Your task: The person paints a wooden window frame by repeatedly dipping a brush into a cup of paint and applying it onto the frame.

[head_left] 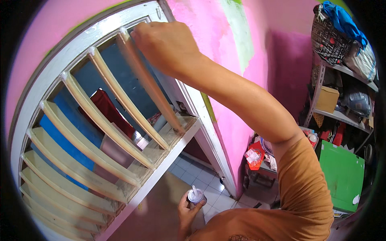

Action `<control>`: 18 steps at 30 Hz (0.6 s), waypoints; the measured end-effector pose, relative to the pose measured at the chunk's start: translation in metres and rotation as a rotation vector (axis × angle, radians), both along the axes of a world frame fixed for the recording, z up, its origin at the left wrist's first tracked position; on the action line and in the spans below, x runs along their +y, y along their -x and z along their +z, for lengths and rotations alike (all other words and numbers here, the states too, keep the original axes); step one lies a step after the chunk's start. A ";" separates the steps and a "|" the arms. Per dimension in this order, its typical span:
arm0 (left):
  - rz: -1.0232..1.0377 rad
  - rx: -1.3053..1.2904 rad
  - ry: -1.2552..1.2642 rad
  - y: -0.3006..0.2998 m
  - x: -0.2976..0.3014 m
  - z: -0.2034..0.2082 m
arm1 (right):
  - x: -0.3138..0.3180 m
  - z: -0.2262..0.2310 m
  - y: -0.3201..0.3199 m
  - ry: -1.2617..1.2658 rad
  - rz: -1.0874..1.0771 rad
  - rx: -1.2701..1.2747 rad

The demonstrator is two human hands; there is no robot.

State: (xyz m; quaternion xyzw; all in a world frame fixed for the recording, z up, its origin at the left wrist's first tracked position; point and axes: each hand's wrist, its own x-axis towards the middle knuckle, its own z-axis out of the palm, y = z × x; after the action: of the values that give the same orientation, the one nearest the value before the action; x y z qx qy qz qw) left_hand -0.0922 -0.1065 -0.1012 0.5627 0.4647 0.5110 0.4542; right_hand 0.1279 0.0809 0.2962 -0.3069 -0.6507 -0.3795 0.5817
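High up at the frame's upper corner, my right hand (167, 46) is closed, its knuckles against the last wooden slat and the white frame (100, 28). Whatever its fingers hold is hidden behind the hand. That nearest slat (148, 78) looks browner than the others and is slightly blurred. Several pale cream slats (116, 86) run alongside, with white smears at their upper ends. Lower down, my left hand (185, 213) is wrapped round a small cup (197, 196) with whitish stuff inside and a pale stick standing in it.
A dusty ledge (159, 138) carries the slats' lower ends. The pink wall (225, 80) stands right of the frame. At the right are a metal shelf (341, 112) with bags and boxes, a green panel (341, 176), and a small table (267, 168) with a red item. Tiled floor (215, 193) shows below.
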 end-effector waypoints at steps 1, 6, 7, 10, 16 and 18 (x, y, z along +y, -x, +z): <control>0.006 -0.007 0.007 -0.001 -0.001 0.000 | -0.003 -0.003 0.001 -0.003 0.011 -0.007; 0.058 -0.024 -0.019 -0.005 -0.005 -0.004 | 0.004 -0.009 -0.002 -0.090 0.062 0.032; 0.055 -0.016 -0.017 -0.005 -0.004 -0.003 | 0.007 -0.008 -0.001 -0.125 0.060 -0.002; 0.069 -0.024 -0.021 -0.007 -0.004 -0.003 | 0.003 -0.002 -0.004 -0.141 0.034 0.044; 0.032 0.104 -0.078 -0.001 0.001 -0.009 | -0.036 -0.016 -0.035 -0.282 0.208 0.131; 0.030 0.073 -0.050 -0.006 0.000 -0.001 | -0.031 -0.019 -0.034 -0.260 0.185 0.103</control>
State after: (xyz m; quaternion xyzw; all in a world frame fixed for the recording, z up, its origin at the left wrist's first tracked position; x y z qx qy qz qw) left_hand -0.0864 -0.1067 -0.1027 0.5852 0.4763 0.5084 0.4150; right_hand 0.1622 0.0498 0.2772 -0.1867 -0.5909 -0.3891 0.6816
